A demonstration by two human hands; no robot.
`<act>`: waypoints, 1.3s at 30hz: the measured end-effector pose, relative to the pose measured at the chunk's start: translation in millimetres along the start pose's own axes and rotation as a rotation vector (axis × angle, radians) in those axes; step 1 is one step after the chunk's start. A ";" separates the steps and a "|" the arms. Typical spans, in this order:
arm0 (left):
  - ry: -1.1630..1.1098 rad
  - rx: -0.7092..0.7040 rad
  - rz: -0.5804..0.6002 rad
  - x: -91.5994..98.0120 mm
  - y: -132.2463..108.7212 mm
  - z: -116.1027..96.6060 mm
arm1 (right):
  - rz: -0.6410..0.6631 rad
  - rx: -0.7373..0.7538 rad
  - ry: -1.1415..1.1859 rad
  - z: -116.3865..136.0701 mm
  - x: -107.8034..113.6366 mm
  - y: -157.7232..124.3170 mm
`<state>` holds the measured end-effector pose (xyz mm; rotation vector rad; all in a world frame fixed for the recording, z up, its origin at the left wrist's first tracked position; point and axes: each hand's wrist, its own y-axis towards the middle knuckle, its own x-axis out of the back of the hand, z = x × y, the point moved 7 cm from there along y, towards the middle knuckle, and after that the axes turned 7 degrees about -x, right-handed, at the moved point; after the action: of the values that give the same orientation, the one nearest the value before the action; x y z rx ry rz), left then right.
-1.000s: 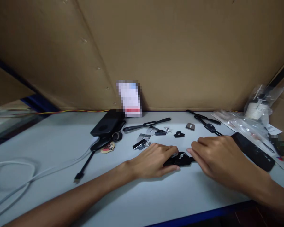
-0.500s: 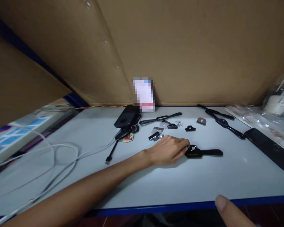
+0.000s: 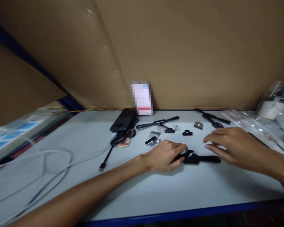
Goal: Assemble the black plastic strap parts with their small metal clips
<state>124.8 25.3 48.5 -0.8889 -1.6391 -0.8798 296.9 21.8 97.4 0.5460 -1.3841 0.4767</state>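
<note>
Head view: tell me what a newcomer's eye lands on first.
The left hand holds one end of a black part on the table, and the right hand hovers open by its other end. Behind them lie small pieces, with white cables looped at the left and cardboard walling the back.

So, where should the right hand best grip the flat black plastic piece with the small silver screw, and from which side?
Grip the flat black piece by its narrow tail, coming from the right. That end lies free on the pale table, while the left hand holds the wide end. Pinch across its long edges, probably, since it lies flat.
</note>
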 end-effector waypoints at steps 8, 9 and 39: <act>-0.051 0.038 0.001 -2.5 1.3 2.4 | 0.277 0.043 0.178 20.2 -26.4 11.0; -0.059 0.042 0.001 -2.8 1.1 2.7 | 0.259 0.047 0.197 21.5 -30.0 8.9; -0.029 0.132 0.041 -2.6 2.8 11.8 | 0.092 0.149 -0.162 25.9 -46.0 9.1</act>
<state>122.7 36.6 43.9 -0.8435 -1.6778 -0.7250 265.2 13.0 55.2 0.6554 -1.5417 0.6244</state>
